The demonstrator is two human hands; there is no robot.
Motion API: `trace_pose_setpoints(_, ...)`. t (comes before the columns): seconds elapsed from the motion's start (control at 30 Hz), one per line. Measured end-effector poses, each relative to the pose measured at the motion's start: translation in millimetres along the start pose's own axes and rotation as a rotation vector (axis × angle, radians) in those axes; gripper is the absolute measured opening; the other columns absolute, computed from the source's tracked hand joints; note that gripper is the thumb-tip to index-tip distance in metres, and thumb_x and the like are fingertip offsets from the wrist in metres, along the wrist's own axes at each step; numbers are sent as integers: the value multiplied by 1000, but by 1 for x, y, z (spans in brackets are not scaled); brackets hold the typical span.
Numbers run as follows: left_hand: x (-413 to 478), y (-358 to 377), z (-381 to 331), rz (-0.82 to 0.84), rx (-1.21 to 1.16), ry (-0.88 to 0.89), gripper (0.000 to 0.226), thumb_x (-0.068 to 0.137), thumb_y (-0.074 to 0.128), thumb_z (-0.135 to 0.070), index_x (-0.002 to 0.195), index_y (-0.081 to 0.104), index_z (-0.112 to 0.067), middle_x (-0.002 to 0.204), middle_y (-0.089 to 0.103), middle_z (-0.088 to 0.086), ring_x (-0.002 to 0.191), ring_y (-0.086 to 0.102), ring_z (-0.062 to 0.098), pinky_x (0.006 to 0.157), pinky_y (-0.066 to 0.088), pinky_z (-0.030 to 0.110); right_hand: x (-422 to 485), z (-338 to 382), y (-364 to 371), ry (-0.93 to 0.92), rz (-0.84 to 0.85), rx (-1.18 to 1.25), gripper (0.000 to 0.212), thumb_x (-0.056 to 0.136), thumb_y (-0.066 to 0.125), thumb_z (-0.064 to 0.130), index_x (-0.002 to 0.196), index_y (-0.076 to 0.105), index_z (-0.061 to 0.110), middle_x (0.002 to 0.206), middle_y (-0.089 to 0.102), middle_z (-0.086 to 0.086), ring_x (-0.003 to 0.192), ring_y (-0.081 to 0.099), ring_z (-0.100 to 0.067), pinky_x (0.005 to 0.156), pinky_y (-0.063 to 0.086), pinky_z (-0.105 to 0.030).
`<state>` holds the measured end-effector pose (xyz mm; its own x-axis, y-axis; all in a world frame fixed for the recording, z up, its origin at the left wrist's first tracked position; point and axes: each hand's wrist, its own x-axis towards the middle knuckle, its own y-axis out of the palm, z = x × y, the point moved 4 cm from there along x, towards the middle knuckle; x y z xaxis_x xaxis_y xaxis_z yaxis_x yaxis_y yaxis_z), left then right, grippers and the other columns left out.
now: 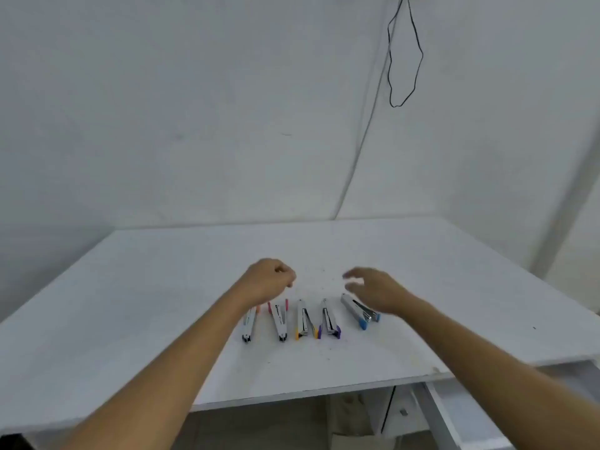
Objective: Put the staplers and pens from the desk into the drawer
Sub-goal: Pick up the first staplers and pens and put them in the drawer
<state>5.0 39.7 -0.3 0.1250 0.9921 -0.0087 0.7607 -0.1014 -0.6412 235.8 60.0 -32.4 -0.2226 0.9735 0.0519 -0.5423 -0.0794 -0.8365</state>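
Observation:
Several silver staplers lie in a row on the white desk (162,287): one with orange trim (249,323), a pink one (279,319), a yellow one (304,319), a purple one (328,320) and a blue one (357,311) at the right end. My left hand (271,279) hovers over the row's left end with its fingers curled shut and nothing visible in it. My right hand (373,287) hangs above the blue stapler, fingers spread. A white drawer (454,414) stands pulled out under the desk's front right edge. I see no pens.
White walls close the desk in at the back and right. A black cable (406,53) loops down the corner wall. The desk's front edge runs just below my forearms, with the floor visible under it.

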Motion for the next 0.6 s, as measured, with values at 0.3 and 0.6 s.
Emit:
trace_pose_setpoints(0.3,-3,87,2,-25,221,16,31,86,49,-29,114,60,-23,102,64,-4,85,65,13,71,55,31,-62,-59,43,-130,-212,-259,21,99,45,22,110,62,30,138,47,11,108,51,-17,94,43,-29)
trace_pose_setpoints(0.6,7,144,-20,-78,674,240,42,89,52,-37,125,49,-15,124,53,5,110,51,25,86,41,35,-89,-91,26,28,-417,-61,19,87,59,20,98,44,25,88,51,10,77,51,-16,70,41,-29)
